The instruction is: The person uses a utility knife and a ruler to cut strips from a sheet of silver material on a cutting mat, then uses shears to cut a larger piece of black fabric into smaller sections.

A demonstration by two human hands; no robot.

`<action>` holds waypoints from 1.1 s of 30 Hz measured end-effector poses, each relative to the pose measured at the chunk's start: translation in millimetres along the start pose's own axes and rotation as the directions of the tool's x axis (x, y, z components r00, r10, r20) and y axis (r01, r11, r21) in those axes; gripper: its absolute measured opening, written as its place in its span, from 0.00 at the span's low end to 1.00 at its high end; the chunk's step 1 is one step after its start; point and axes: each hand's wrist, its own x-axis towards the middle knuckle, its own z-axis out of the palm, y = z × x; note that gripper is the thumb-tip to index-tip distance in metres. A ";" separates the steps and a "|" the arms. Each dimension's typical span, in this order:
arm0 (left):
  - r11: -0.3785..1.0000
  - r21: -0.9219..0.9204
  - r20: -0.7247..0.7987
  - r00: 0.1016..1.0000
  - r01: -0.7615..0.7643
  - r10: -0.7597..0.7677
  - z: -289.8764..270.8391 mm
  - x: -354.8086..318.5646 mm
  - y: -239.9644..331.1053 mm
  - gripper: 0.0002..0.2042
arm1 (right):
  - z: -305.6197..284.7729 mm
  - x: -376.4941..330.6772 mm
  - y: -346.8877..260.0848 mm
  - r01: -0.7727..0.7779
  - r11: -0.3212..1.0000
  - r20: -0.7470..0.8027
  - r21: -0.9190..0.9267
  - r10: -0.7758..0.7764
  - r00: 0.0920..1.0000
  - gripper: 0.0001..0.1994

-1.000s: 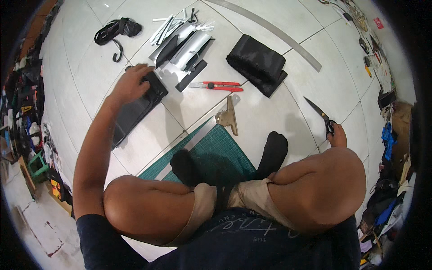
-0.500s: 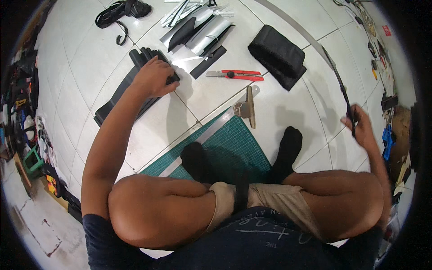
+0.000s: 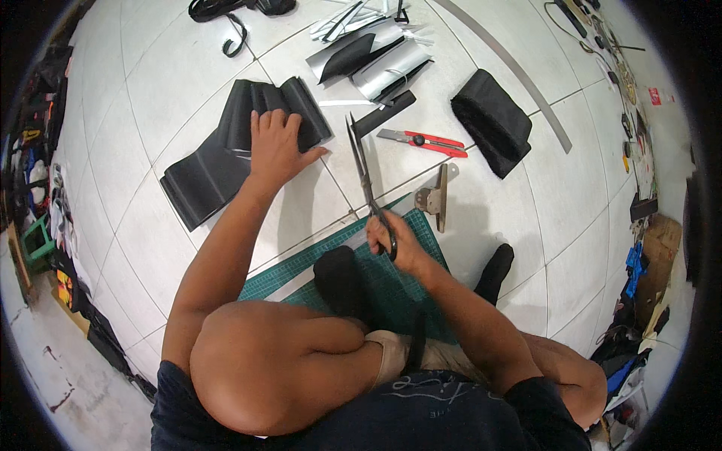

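Observation:
My left hand (image 3: 277, 150) rests on wide black sheet material (image 3: 199, 177), which lies in folds on the tiles at the left. Its fingers are laid over the upper folded part, with the thumb stretched out to the right. In my right hand (image 3: 402, 248) is a pair of scissors (image 3: 363, 167), gripped by the black handles, blades pointing up and away from me. The scissors are over the edge of a green cutting mat (image 3: 423, 237), a short way right of the black sheet and not touching it.
A metal ruler (image 3: 293, 284) crosses the mat beside a large metal clip (image 3: 432, 200). Beyond are a red utility knife (image 3: 442, 144), a folded black fabric piece (image 3: 492, 116), silvery sheets (image 3: 376, 71), white scraps (image 3: 342, 24), a grey strip (image 3: 519, 66) and black cord (image 3: 237, 34).
My right hand has swung from the far right to the middle, bringing the scissors over the mat. The left hand remains on the black sheet, its upper folds now spread wider.

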 end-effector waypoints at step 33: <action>0.923 -0.370 -0.244 0.970 -0.104 0.011 23.0 -17.7 -16.5 0.11 | 46.9 69.6 -25.8 -0.101 0.984 -0.039 -0.150 0.096 0.995 0.29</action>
